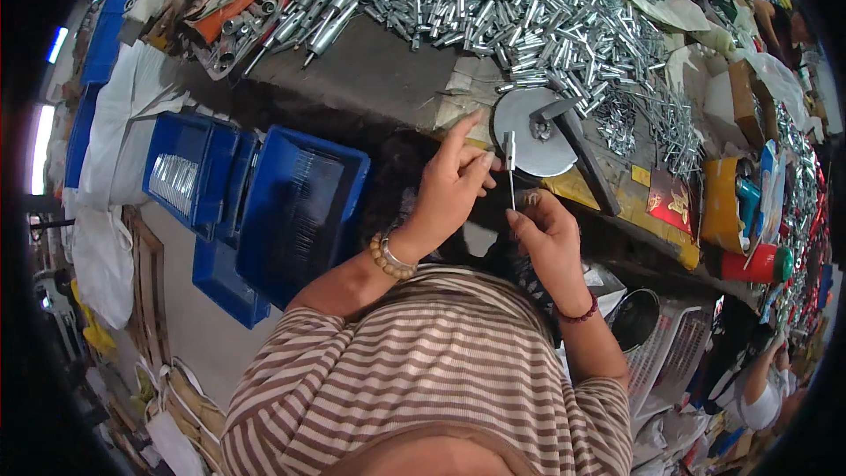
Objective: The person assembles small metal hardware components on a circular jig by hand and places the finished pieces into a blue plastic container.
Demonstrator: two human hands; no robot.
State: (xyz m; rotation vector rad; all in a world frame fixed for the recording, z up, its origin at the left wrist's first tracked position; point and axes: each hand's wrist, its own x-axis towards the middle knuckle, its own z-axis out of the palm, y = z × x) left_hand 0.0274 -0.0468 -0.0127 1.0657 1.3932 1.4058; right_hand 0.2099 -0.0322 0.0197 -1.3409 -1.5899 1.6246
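Observation:
My right hand (550, 231) pinches the lower end of a thin metal rod between thumb and fingers. On the rod's upper end sits a small silver metal sleeve (509, 148), held upright over the near edge of a round grey metal plate (520, 145). Left of it, my left hand (451, 183) has its index finger stretched out, its thumb and other fingers loosely bent close to the sleeve. Whether those fingertips touch it, I cannot tell. A hammer (589, 157) with a dark handle lies across the plate, its head over a few small metal bits (542, 129).
A big heap of silver metal sleeves (520, 4) covers the bench's far side, with thin pins (674, 128) at its right. Long tools (330, 31) lie far left. Blue bins (344, 185) stand left of me; a yellow box (721, 203) and red-green container (758, 263) sit right.

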